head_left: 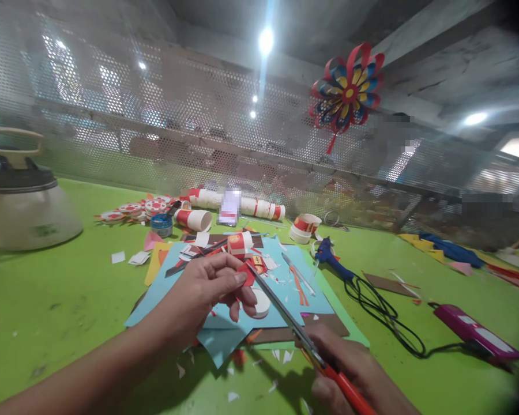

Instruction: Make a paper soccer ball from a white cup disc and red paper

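Note:
My left hand (218, 282) pinches a small piece of red paper (247, 275) between thumb and fingers. In my right hand (343, 357) is a pair of scissors (285, 310) with orange-red handles, its blade tips at the red paper. Whether the blades are parted is hard to see. Below both hands lie light blue paper sheets (164, 302) strewn with scraps. A white disc (262, 304) rests beside my left fingers. Just beyond them lies a red and white paper cup (240, 243). Orange strips (300, 287) are to the right of the scissors.
A blue glue gun (333, 259) lies right, its black cable near a purple device (476, 331). At the back are joined paper cups (259, 206), a blue jar (161, 225) and red-white discs (132, 208). A large white container (30, 216) stands left; a paper flower (349, 92) hangs above.

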`<state>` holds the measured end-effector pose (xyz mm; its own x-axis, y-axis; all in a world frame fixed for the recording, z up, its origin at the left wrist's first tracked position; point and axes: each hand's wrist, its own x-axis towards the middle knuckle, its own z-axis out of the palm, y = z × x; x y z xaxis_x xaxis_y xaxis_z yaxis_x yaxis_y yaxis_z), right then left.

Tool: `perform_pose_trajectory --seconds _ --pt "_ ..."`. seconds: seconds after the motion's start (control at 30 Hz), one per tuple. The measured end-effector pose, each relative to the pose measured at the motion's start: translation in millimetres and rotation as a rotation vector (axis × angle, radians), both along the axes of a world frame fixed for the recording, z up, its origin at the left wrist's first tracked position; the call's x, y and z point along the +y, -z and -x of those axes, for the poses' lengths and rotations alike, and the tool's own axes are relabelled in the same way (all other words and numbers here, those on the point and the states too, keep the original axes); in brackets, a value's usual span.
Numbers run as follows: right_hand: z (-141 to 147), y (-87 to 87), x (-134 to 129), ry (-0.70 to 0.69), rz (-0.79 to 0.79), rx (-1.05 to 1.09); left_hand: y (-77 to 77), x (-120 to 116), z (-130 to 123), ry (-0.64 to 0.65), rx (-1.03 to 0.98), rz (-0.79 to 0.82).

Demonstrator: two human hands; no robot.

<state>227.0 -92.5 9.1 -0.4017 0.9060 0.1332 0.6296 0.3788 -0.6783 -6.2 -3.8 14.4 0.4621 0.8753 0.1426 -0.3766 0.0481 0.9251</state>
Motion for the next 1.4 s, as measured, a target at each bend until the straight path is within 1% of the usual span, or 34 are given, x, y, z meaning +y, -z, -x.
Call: perform_pose_trajectory --seconds 0.13,0.4,0.53,0.67,0.77,0.87,0.93,1.03,1.1,1.27,1.33,1.4 --pt "1 1.4 0 -0.006 -0.019 -0.04 -0.3 1 0 -0.002 -0.015 0.018" --pt "0 2.0 2 -0.03 -0.043 -0.04 -2.0 2 1 0.017 -0.02 0.051" --pt "0 1.8 0 -0.028 -0.062 -0.047 -0.7 3 2 0.04 -0.027 0.058" --pt "-2 -0.2 -1 -0.028 -0.069 0.012 0.4 4 3 0.074 -0.048 0.055" --pt "-5 -1.2 2 -0.028 -0.072 0.029 -0.7 5 5 0.122 -0.063 0.047" --pt "-10 -1.5 5 -0.049 -0.074 0.009 -2.2 7 8 0.145 -0.041 0.049" --pt "-14 -2.3 7 -0.066 -0.044 -0.009 -2.2 7 9 0.16 -0.01 0.045" --pt "-20 -6.1 5 -0.077 0.065 -0.035 -1.3 7 9 0.188 0.021 0.048" --pt "-26 -10.0 1 -0.074 0.11 -0.051 -1.2 8 9 0.196 0.019 0.047" --pt "-42 -17.8 -7 0.021 0.091 -0.064 -2.6 9 12 0.216 0.019 -0.003" --pt "-43 -21.1 -7 0.11 0.039 -0.05 -2.0 8 12 0.273 0.07 -0.02" --pt "-37 -25.1 -4 0.233 -0.024 0.024 -0.2 5 10 0.384 0.144 -0.033"
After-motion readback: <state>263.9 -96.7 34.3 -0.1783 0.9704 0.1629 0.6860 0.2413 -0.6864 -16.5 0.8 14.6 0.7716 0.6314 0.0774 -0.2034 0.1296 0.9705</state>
